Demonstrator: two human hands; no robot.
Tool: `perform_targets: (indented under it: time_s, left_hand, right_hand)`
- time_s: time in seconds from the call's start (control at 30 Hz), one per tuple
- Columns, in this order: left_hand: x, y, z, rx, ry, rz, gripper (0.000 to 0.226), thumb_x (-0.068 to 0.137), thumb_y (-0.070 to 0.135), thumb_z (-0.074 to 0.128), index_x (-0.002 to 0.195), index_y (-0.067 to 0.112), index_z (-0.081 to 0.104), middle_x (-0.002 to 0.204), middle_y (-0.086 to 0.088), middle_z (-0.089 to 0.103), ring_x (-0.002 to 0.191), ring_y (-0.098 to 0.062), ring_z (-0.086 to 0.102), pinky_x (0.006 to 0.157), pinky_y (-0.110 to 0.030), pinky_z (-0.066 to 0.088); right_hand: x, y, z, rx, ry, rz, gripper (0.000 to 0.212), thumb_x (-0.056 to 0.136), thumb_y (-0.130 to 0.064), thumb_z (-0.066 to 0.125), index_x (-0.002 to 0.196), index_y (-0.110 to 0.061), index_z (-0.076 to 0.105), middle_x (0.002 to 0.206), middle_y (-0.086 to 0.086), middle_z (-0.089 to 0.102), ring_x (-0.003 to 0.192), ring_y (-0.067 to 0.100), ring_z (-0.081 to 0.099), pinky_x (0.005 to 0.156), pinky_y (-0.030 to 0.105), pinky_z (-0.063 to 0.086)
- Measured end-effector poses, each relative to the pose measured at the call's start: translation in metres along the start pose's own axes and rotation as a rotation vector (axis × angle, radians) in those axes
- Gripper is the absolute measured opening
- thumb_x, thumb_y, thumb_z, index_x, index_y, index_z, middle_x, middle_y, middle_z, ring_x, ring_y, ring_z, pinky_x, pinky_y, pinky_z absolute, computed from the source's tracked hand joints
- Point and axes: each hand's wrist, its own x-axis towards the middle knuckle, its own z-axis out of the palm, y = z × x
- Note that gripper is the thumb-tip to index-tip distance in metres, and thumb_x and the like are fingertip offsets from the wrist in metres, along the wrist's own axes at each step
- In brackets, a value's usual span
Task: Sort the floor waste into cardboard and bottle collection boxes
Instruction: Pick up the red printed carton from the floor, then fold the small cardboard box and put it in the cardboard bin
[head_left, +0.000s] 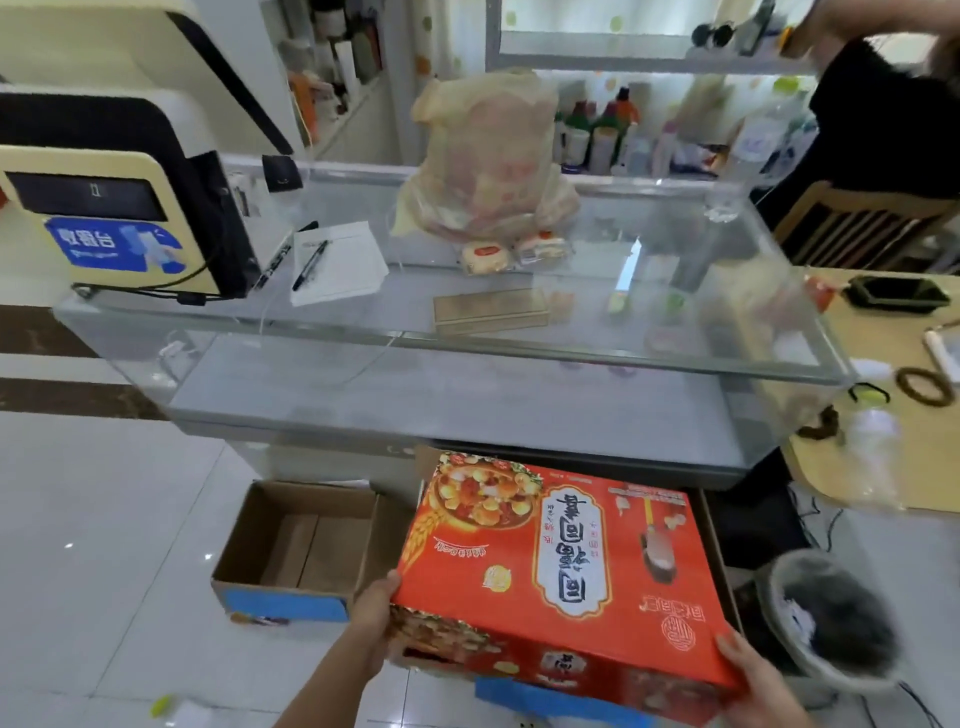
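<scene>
Right, I've got the red carton (561, 561) held at both ends: left grip (371, 618) curled round its near left corner, right grip (753, 675) wrapped over the near right corner. It's off the floor (104, 519), long axis running hand to hand, dipping a little rightward. Directly beneath sits a blue-edged box (545, 699) (mostly hidden). The empty brown box (283, 605) lies just left, nearer my left grip, so that's the side I'd swing to. Glass counter (467, 348) ahead, lined bin (774, 597) at right.
</scene>
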Motion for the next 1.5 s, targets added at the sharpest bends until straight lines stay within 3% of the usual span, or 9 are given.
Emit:
perform_targets:
  time_s: [0.1,0.2,0.27,0.33,0.47,0.73,0.9,1.13,1.5]
  left_hand:
    - [0.018,0.005,0.022,0.094,-0.046,-0.060,0.037,0.105,0.031,0.030,0.122,0.005,0.050,0.105,-0.019,0.064,0.092,-0.031,0.063,0.074,-0.043,0.054]
    - [0.034,-0.004,0.029,0.399,-0.035,-0.038,0.067,0.096,0.047,0.047,0.152,0.025,0.016,0.153,-0.011,0.030,0.134,-0.034,0.039,0.104,-0.043,0.041]
    - [0.061,-0.027,0.023,0.571,-0.015,-0.083,0.098,0.071,0.069,0.067,0.149,0.028,0.024,0.152,-0.007,0.033,0.130,-0.028,0.042,0.105,-0.037,0.040]
    - [0.057,-0.034,0.023,0.686,-0.030,-0.166,0.099,0.076,0.062,0.065,0.151,0.014,0.020,0.154,-0.013,0.028,0.131,-0.026,0.038,0.113,-0.036,0.031]
    - [0.044,-0.041,-0.004,1.031,0.083,-0.145,0.068,0.099,0.040,0.036,0.154,0.013,0.006,0.160,-0.014,0.010,0.148,-0.033,0.008,0.121,-0.046,0.011]
    - [0.004,-0.085,-0.081,1.191,0.205,-0.137,0.065,0.100,0.031,0.033,0.155,0.020,-0.001,0.163,-0.004,-0.003,0.149,-0.027,-0.006,0.120,-0.047,0.004]
    - [-0.037,-0.138,-0.155,0.948,0.320,-0.232,0.065,0.102,0.032,0.032,0.155,0.019,-0.004,0.162,-0.004,-0.007,0.149,-0.027,-0.010,0.120,-0.047,0.000]
    - [-0.062,-0.239,-0.259,0.613,0.548,-0.346,0.065,0.101,0.030,0.035,0.155,0.020,0.000,0.163,-0.005,-0.002,0.149,-0.029,-0.005,0.119,-0.049,0.004]
    - [0.012,-0.491,-0.297,0.118,0.734,-0.593,0.068,0.101,0.031,0.035,0.155,0.018,-0.005,0.162,-0.011,-0.007,0.148,-0.034,-0.005,0.119,-0.051,0.001]
  right_hand:
    - [0.020,0.048,-0.032,-0.456,0.298,0.094,0.044,0.096,-0.002,0.046,0.138,-0.013,0.042,0.112,0.016,0.070,0.112,0.036,0.053,0.102,0.054,0.040]
    - [0.025,0.030,-0.024,-0.853,0.520,0.048,0.071,0.094,-0.016,0.058,0.152,-0.009,0.018,0.150,0.020,0.035,0.137,0.036,0.035,0.110,0.047,0.031]
    - [0.029,0.043,-0.013,-1.193,0.542,0.147,0.082,0.093,-0.041,0.055,0.154,-0.010,0.010,0.159,0.018,0.011,0.148,0.031,0.011,0.120,0.045,0.012]
    - [0.040,0.059,-0.007,-1.385,0.472,0.172,0.076,0.094,-0.046,0.050,0.153,-0.014,0.015,0.159,0.016,0.013,0.147,0.032,0.013,0.120,0.044,0.013]
    - [0.056,0.090,0.030,-1.761,0.243,0.156,0.058,0.091,-0.047,0.044,0.143,-0.024,0.040,0.145,0.007,0.044,0.133,0.028,0.041,0.114,0.047,0.026]
    - [0.028,0.184,0.177,-2.390,-0.461,-0.106,0.057,0.101,-0.044,0.025,0.153,-0.024,0.017,0.162,0.002,0.011,0.149,0.023,0.007,0.120,0.048,0.006]
    - [-0.009,0.296,0.256,-2.584,-0.865,-0.316,0.050,0.098,-0.040,0.033,0.145,-0.023,0.038,0.159,0.001,0.020,0.148,0.023,0.010,0.119,0.053,0.004]
    - [-0.071,0.479,0.300,-2.750,-1.344,-0.499,0.058,0.100,-0.047,0.025,0.154,-0.026,0.015,0.161,-0.002,0.010,0.149,0.022,0.006,0.117,0.052,0.003]
    - [-0.017,0.731,0.182,-2.810,-2.034,-0.637,0.058,0.099,-0.048,0.029,0.153,-0.027,0.017,0.160,-0.004,0.013,0.149,0.020,0.007,0.117,0.053,0.003]
